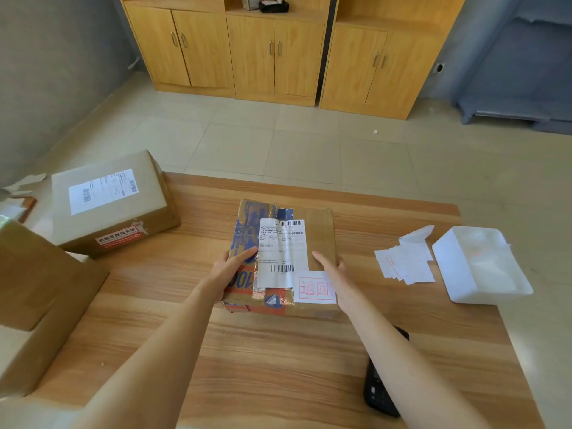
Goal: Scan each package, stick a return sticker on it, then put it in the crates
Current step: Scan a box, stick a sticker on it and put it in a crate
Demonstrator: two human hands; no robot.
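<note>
Mid-table (278,351), stickered package (318,233) held at both side edges, left grip (235,264), right grip (334,270).

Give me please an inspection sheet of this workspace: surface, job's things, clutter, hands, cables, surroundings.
Surface: wooden table, wood-grain top.
Job's things: taped package with shipping label and red-printed return sticker; larger labelled box far left; loose stickers; black scanner near right forearm.
Clutter: white plastic tray; open carton at left edge.
Hands: left hand and right hand grip the package's sides.
Cables: nothing seen.
Surroundings: wooden cabinets, tiled floor, grey sofa.
</note>
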